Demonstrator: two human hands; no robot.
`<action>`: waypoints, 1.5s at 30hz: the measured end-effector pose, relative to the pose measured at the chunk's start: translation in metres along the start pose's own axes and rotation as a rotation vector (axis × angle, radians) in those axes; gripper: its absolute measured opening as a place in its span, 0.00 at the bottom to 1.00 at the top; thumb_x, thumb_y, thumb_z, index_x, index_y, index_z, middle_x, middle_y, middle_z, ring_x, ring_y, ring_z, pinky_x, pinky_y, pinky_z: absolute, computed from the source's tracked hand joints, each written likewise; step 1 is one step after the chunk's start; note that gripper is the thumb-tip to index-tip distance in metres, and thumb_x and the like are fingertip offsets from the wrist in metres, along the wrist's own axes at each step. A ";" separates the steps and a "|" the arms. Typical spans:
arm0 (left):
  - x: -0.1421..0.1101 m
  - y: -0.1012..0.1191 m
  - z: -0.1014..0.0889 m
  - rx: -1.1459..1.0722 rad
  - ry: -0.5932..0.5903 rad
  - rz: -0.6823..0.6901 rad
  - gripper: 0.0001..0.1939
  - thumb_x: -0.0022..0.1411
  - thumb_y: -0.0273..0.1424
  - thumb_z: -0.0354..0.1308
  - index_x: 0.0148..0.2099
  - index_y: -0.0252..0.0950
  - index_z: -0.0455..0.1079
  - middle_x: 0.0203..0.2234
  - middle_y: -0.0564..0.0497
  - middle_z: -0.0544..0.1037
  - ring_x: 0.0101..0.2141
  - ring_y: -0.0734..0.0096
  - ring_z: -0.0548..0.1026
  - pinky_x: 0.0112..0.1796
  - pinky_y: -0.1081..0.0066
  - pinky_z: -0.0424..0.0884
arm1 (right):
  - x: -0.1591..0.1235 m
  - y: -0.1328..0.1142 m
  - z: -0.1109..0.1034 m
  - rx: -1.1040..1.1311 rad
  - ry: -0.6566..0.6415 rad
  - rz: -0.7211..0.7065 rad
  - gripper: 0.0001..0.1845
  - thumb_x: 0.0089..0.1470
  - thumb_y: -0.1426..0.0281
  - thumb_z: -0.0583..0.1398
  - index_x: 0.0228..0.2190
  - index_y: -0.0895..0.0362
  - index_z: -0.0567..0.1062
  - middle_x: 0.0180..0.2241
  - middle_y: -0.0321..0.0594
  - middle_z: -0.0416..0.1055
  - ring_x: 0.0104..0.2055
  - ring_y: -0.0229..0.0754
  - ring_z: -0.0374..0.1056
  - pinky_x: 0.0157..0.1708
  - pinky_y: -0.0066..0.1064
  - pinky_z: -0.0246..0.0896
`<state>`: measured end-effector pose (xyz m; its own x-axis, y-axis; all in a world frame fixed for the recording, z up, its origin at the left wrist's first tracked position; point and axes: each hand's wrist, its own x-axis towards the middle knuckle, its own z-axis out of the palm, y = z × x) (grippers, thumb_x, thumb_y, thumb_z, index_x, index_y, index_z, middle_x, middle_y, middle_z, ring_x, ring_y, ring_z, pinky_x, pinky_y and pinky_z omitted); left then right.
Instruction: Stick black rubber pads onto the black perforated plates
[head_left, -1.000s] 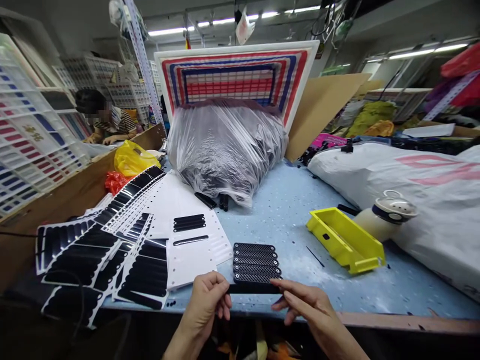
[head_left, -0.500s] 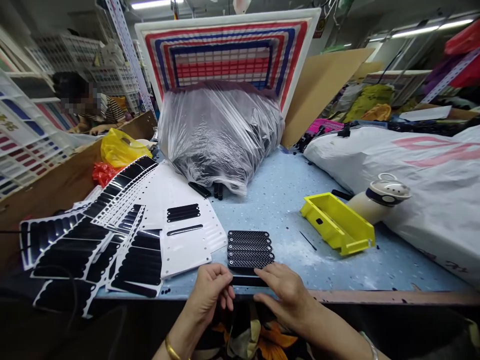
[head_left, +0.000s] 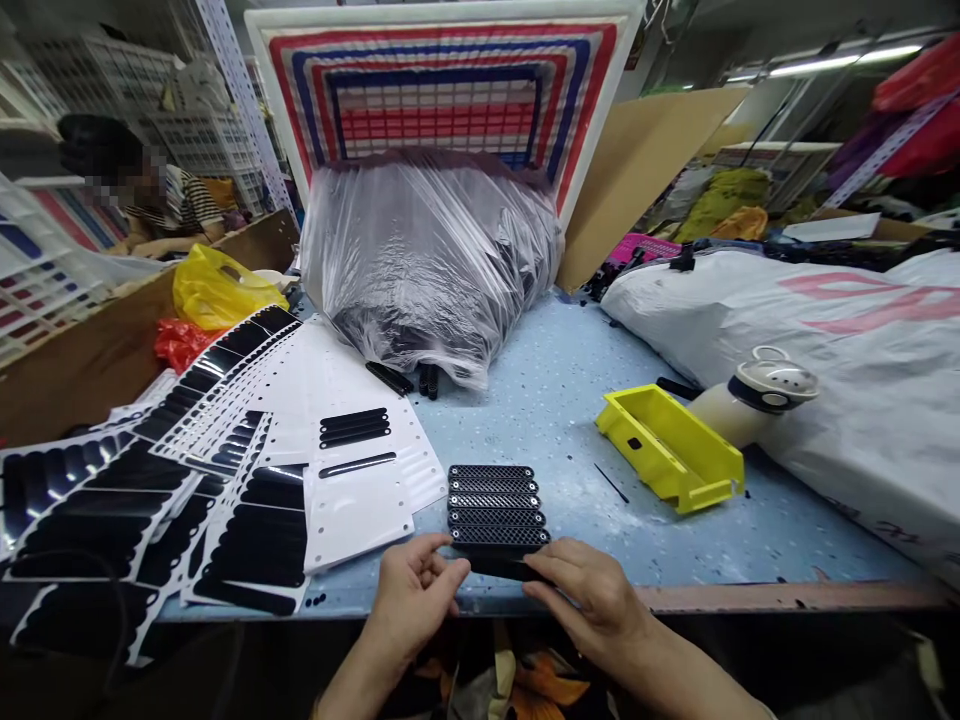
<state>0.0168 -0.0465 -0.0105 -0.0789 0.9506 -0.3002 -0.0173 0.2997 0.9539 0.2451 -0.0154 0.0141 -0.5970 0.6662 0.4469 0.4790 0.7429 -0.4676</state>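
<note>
At the near table edge my left hand (head_left: 414,590) and my right hand (head_left: 589,590) pinch the two ends of a long black strip (head_left: 501,568). The strip lies just in front of a row of several black mesh-patterned pieces (head_left: 496,505) laid side by side on the blue table (head_left: 570,400). Both hands have fingers curled onto the strip. To the left lie white backing sheets (head_left: 352,500) carrying black oblong stickers (head_left: 354,428).
A clear plastic bag of dark parts (head_left: 431,265) stands mid-table before a striped stack of trays (head_left: 442,100). A yellow plastic tray (head_left: 669,450) and a white bottle (head_left: 750,400) sit at the right beside a big white sack (head_left: 825,340). Another person (head_left: 142,200) works far left.
The view has tilted down and left a little. My hands have brought the black strip up against the nearest mesh piece; the right hand has closed down over its end.
</note>
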 end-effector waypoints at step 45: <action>0.016 -0.011 -0.013 0.155 -0.114 0.182 0.13 0.51 0.27 0.57 0.38 0.32 0.78 0.17 0.56 0.70 0.17 0.77 0.68 0.18 0.78 0.63 | 0.023 -0.001 0.015 -0.217 -0.267 -0.047 0.10 0.60 0.76 0.54 0.32 0.58 0.76 0.31 0.46 0.77 0.29 0.44 0.69 0.31 0.37 0.62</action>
<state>0.0025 -0.0361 -0.0257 0.0466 0.9903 -0.1313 0.1408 0.1236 0.9823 0.2212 -0.0019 0.0129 -0.7552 0.6117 0.2355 0.5557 0.7880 -0.2650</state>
